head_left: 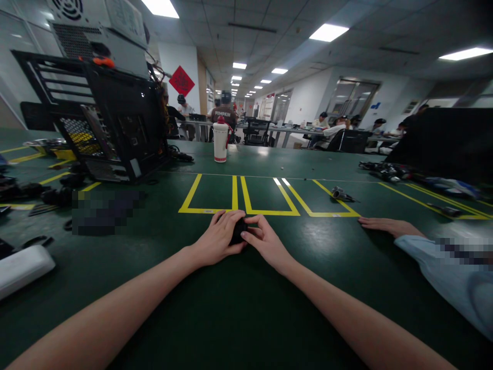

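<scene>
Our left hand [220,240] curved over a small black object [239,230], fingers close together, our right hand [267,242] pinching its side with thumb and fingertips, the object on the green table [185,318] just before the yellow-taped outlines [269,212].

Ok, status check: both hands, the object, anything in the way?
Left hand cupped on black object, right hand fingers at its side. Object mostly hidden. Another person's hand on the table to the right, apart.
</scene>
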